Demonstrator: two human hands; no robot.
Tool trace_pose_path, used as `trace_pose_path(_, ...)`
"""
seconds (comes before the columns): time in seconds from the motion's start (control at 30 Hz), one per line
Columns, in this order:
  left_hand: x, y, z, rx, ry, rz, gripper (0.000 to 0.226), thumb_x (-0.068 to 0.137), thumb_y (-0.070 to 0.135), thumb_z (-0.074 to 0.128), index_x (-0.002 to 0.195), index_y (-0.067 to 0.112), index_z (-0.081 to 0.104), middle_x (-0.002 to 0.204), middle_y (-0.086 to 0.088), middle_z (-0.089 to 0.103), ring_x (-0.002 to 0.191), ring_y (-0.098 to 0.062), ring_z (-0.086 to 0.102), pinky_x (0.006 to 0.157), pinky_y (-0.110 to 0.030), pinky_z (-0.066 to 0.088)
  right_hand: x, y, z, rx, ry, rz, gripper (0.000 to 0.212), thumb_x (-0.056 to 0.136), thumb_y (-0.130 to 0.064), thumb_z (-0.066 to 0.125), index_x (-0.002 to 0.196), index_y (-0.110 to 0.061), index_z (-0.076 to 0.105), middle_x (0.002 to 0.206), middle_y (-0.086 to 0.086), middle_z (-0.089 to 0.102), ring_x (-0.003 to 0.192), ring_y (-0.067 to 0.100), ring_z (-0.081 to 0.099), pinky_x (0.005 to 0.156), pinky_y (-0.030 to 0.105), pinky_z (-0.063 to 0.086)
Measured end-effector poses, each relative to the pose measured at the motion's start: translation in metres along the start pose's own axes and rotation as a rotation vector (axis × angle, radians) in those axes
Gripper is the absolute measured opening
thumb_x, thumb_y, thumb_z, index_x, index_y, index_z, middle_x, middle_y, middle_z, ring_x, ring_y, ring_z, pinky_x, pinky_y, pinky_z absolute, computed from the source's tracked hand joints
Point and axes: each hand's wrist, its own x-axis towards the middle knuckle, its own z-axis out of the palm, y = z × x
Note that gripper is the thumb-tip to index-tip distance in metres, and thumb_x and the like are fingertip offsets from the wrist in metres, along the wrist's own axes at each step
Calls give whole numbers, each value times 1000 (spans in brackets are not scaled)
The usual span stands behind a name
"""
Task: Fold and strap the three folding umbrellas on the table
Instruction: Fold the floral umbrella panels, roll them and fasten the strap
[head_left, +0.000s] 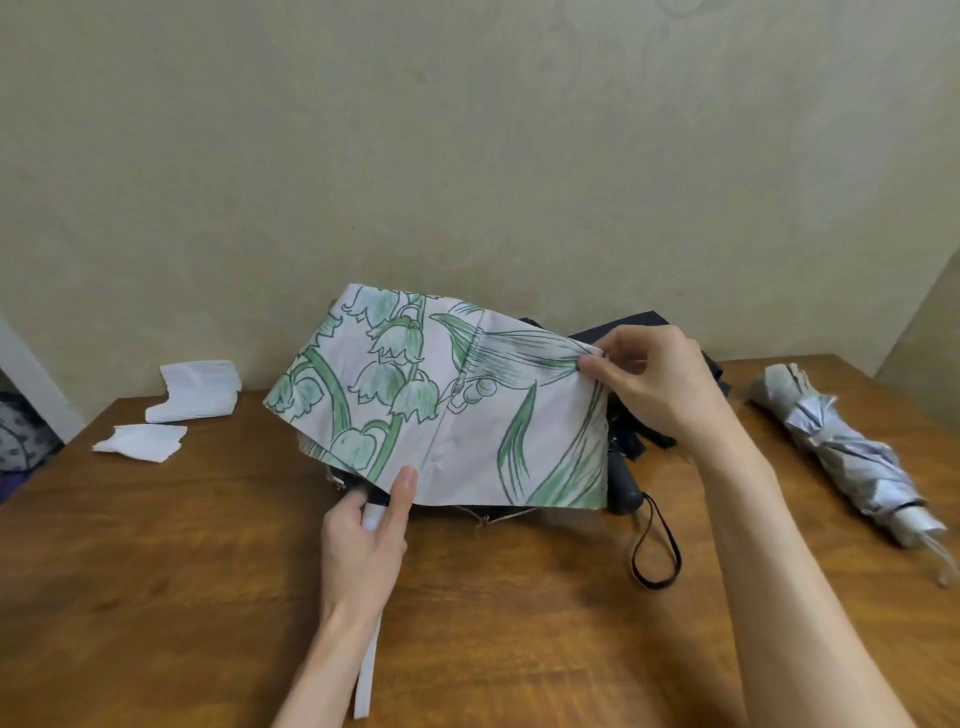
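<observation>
I have the pale folding umbrella with a green bell-flower print lifted just off the brown wooden bench, over the middle of it and toward the far edge, with its canopy spread as a broad flat panel facing me. My left hand grips the umbrella at its lower left end: the fingers are curled round a dark part under the cloth, and the thumb lies straight up against the canopy's lower hem. A flat white strap hangs from that grip and runs down beneath my wrist toward the near edge. My right hand is at the canopy's upper right corner, thumb and forefinger pinched together on the gathered hem, the other fingers loosely bent behind.

Directly behind the printed canopy lies a dark navy folding umbrella, mostly hidden; its black handle shows just right of the canopy, and a black wrist loop trails from it across the bench toward me.

Near the right edge lies a grey-white folding umbrella, closed, its cloth crumpled and loose, its pale handle end pointing to the near right.

Toward the far left corner sits a stack of white folded paper, with a smaller white sheet pile just in front of it. A plain beige wall rises behind the bench.
</observation>
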Motion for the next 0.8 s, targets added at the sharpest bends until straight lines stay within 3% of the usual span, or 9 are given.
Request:
trace_pose_path(0.07,0,-1,1,-1,5,-14,39,90,50,70,91,11,72,58,15,63,48,-6,49,43,-21,39,0,-4,6,150,38,-3,22,96,-38,79,89,-18,77,84,-4,78,82,12,74,79,40,63)
trace_pose_path(0.17,1,-1,1,-4,9,-33,38,92,49,70,93,11,73,57,16,62,48,-5,47,43,-20,38,-1,-14,11,400,-82,6,14,97,-20,80,95,-7,75,87,-1,80,77,7,74,74,26,61)
trace_pose_path(0.3,1,0,2,2,21,-32,39,91,50,70,90,11,72,58,16,62,48,-5,48,43,-17,39,-4,-13,13,162,-338,17,8,99,-16,77,104,-18,83,86,-6,82,79,5,77,77,27,62)
trace_pose_path(0.37,2,-1,2,11,21,-37,39,91,51,70,93,12,73,59,17,62,47,-5,49,42,-18,39,-4,-15,15,86,-276,6,7,98,-23,79,93,-24,84,80,-9,80,76,0,74,74,28,58)
trace_pose_path(0.5,2,-1,1,6,25,-33,42,90,52,70,94,11,74,58,16,62,47,-5,48,43,-19,39,-4,-24,11,382,-58,-68,6,101,-22,75,98,-19,80,94,-1,81,92,18,77,82,29,60)
trace_pose_path(0.6,2,-1,0,-10,27,-41,45,89,53,70,91,8,73,57,11,60,50,-8,49,43,-20,40,-6,-31,7,511,6,-72,11,102,-22,74,103,-11,76,101,4,81,98,23,77,85,38,61)
trace_pose_path(0.7,1,-2,-2,-25,18,-44,54,88,56,71,88,2,69,59,5,53,53,-13,44,43,-21,37,-4,-28,6,379,28,-83,19,99,-30,78,96,-12,72,92,2,79,89,19,76,80,41,61)
trace_pose_path(0.8,3,-2,-4,-64,11,-74,52,88,53,72,89,1,69,58,4,51,51,-10,40,42,-20,34,-4,-19,2,15,2,-52,30,93,-43,81,84,-18,67,73,-2,70,70,18,67,61,36,49)
